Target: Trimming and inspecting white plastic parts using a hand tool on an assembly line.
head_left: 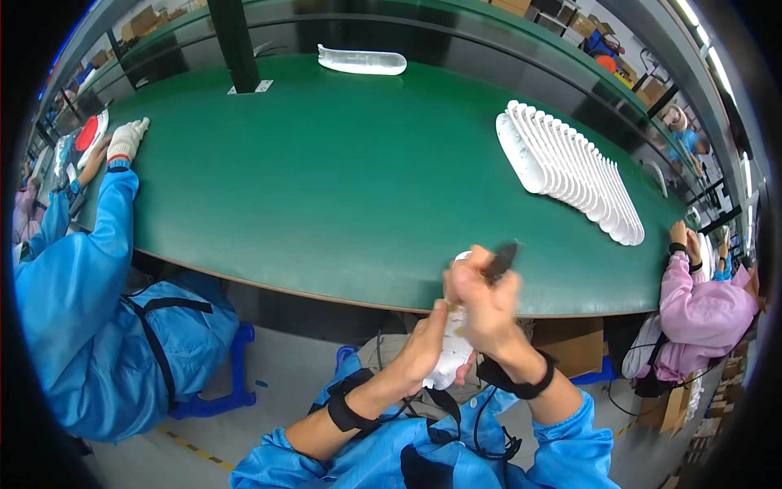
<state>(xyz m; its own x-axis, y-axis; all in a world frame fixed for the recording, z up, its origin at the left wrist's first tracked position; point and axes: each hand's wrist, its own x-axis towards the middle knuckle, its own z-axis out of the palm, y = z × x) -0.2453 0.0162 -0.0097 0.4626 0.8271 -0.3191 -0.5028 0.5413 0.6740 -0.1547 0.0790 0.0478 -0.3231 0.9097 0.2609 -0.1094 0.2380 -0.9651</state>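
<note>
- Nearest the camera is the person's blue jacket (366, 460), its sleeves ending below black wristbands.
- The left hand (419, 346) grasps a long white part (450, 359), thumb along its side and fingertips showing at its far edge.
- The right hand (482, 303), blurred, is clenched around a dark tool (504, 258) above that part; where the tool's working end meets it, I cannot tell.
- The white part is held tilted at the near edge of the green table (309, 187).
- Farther right stands a slanting row of white shells (570, 171); another single shell (362, 62) lies at the far edge.
</note>
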